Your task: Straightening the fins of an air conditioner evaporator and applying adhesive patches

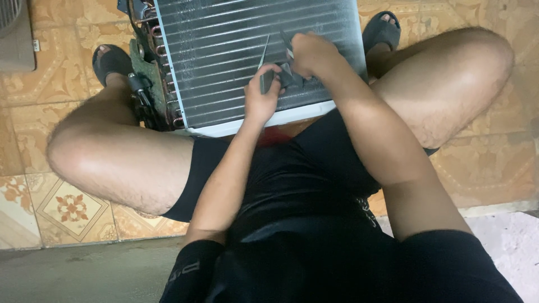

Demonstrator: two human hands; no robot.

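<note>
Person sits w/ knees apart on tile floor [67, 207]. Left hand [260, 98] fingers curled tight round a dark tool [267, 80]. Right hand [310, 53] closed on thin metal strip [264, 51], both atop finned coil [247, 56] btwn the legs.

Finned silver coil [236, 62] lies between the knees.

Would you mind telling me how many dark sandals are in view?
2. One dark sandal is on the foot at upper left, beside the finned metal coil panel. The other dark sandal is on the foot at upper right, partly hidden behind the panel's edge.
</note>
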